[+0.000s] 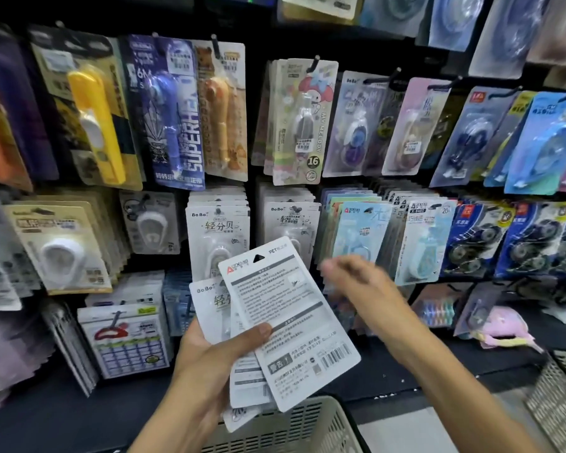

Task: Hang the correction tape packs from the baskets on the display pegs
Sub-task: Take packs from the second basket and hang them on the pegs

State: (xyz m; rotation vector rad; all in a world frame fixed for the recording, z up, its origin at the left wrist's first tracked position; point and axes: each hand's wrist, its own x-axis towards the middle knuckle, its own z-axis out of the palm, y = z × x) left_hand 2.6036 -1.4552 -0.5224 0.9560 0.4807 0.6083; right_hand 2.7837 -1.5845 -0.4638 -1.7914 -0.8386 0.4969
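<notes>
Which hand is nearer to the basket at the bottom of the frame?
Left. The left hand, gripping packs, sits just above the basket rim; the right hand is higher, up by the display.

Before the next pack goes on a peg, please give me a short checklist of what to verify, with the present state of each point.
1. Left hand holds the fanned packs firmly: ok, thumb presses on the top card.
2. Top pack's hang hole is free: ok.
3. Top pack faces forward: not ok, its printed back shows.
4. Right hand is empty to take a pack: cannot tell, blurred.
5. Matching BoBo peg row has room: cannot tell.
6. Basket is below the hands: ok.
</notes>
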